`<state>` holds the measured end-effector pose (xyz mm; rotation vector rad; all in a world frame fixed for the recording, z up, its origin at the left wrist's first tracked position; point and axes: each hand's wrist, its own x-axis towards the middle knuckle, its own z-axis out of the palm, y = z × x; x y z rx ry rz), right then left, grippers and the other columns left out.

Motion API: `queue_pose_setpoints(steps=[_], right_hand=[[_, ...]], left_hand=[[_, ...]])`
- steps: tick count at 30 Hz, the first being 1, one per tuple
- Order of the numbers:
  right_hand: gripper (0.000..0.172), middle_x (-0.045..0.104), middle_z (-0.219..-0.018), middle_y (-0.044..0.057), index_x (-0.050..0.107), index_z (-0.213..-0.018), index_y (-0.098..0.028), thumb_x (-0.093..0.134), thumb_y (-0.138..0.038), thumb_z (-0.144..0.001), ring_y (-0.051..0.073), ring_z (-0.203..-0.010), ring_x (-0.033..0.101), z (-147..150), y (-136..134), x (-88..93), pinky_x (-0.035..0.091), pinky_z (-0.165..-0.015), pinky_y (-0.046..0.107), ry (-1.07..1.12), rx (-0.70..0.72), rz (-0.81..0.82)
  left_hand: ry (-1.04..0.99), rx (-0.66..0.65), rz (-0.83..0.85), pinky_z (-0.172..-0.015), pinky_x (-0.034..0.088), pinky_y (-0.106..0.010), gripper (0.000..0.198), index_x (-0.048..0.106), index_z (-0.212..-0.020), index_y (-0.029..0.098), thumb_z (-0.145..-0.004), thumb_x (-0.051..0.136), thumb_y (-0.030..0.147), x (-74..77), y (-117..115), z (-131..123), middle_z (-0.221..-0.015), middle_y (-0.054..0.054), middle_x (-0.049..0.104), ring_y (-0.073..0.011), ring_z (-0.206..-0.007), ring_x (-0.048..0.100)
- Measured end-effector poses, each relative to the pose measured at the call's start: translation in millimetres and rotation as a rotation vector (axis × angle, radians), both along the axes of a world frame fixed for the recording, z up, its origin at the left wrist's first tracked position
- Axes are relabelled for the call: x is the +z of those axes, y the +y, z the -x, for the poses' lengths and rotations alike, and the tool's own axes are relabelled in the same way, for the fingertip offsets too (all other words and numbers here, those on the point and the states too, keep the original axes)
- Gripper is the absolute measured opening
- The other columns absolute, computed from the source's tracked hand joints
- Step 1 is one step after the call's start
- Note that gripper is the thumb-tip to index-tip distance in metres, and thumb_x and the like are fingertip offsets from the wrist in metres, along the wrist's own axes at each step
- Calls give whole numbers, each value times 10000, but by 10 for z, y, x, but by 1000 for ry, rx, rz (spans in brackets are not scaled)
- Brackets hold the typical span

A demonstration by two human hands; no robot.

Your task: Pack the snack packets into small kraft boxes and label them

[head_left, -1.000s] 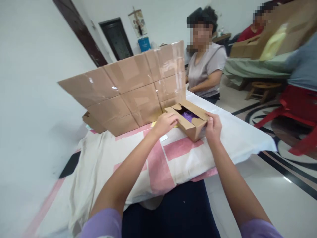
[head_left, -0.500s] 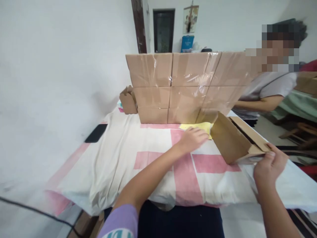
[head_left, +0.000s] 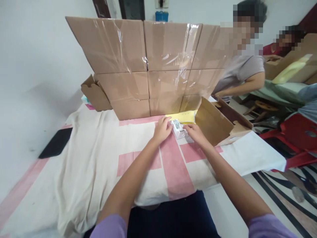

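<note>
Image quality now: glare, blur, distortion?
Head view: white glare on clear tape over the cardboard partition; soft shadow on the left wall; small white item lacks crisp detail; red chair near right edge looks stretched, wide-angle style.

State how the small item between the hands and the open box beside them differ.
Colour: the small item is mostly white; the open box is brown cardboard.
Size: the open box is much bigger than the small item.
Handling: the left hand and right hand flank the small item; neither grips the open box.
Both sit in front of the taped cardboard wall.
</note>
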<state>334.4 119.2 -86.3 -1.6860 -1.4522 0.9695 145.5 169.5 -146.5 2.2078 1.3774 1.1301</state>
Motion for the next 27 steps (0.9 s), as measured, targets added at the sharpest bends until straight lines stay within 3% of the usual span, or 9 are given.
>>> queue_pose_setpoints(steps=[4, 6, 9, 13, 18, 27], right_hand=[[215, 433, -576, -58, 640, -825, -150, 613, -350, -899, 71, -428, 259, -115, 380, 67, 191, -430, 251, 64, 78, 322], [198, 408, -560, -71, 622, -794, -155, 671, -330, -873, 57, -413, 244, -142, 469, 98, 178, -416, 236, 81, 112, 433], [276, 378, -526, -82, 532, -688, -180, 754, -275, -821, 48, -410, 247, -112, 540, 137, 181, -405, 216, 91, 140, 527], [378, 336, -500, -93, 433, -641, -206, 765, -239, -818, 47, -422, 246, -47, 552, 224, 197, -400, 201, 136, 155, 537], [348, 344, -498, -82, 431, -644, -205, 701, -229, -862, 53, -441, 264, -74, 389, 276, 209, -404, 192, 195, 171, 469], [356, 387, -469, -63, 446, -649, -212, 667, -333, -901, 69, -424, 299, -211, 48, -123, 220, -413, 207, 148, 143, 398]], left_hand=[[20, -175, 26, -1206, 373, -458, 599, 471, -1505, 232, -940, 616, 366, -59, 66, -99, -1545, -127, 513, -280, -1449, 456], [39, -261, 45, -1240, 335, -447, 736, 406, -1558, 264, -901, 680, 452, -88, 54, -88, -1625, -120, 430, -279, -1515, 384], [67, -291, 82, -1254, 301, -518, 1017, 325, -1604, 266, -761, 806, 569, -106, 22, -77, -1669, -160, 337, -346, -1557, 301], [94, -266, 103, -1240, 309, -539, 1103, 314, -1605, 261, -686, 868, 512, -106, 7, -104, -1611, -164, 391, -360, -1526, 335], [86, -236, 128, -1230, 320, -548, 1143, 284, -1609, 271, -660, 879, 503, -108, 15, -120, -1593, -157, 412, -356, -1508, 363], [74, -225, 127, -1223, 336, -532, 1106, 276, -1606, 301, -688, 851, 526, -98, -7, -98, -1606, -134, 414, -353, -1514, 365]])
